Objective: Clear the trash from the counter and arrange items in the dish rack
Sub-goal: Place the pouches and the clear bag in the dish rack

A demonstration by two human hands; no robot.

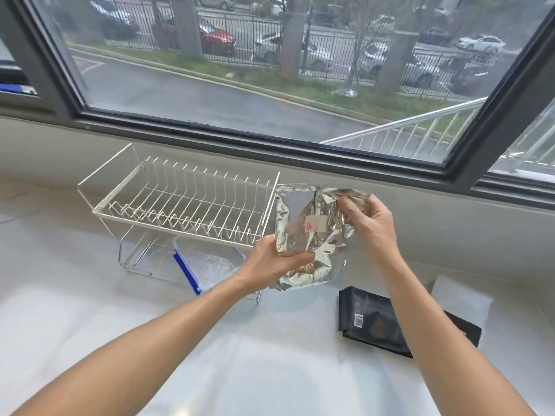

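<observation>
A crumpled silver foil bag [306, 238] with a small white label hangs above the counter, just right of the white wire dish rack [180, 205]. My left hand [273, 259] grips the bag's lower left edge. My right hand [371, 223] pinches its upper right corner. The rack's upper tier holds nothing. Under the rack lies a clear plastic container with a blue clip [204, 265]. A black pouch [372, 322] lies flat on the counter at the right, partly behind my right forearm.
A white sheet or flat box [462, 298] lies beside the black pouch at the right. The pale counter [90, 310] runs up to a low wall beneath a large window [270, 70].
</observation>
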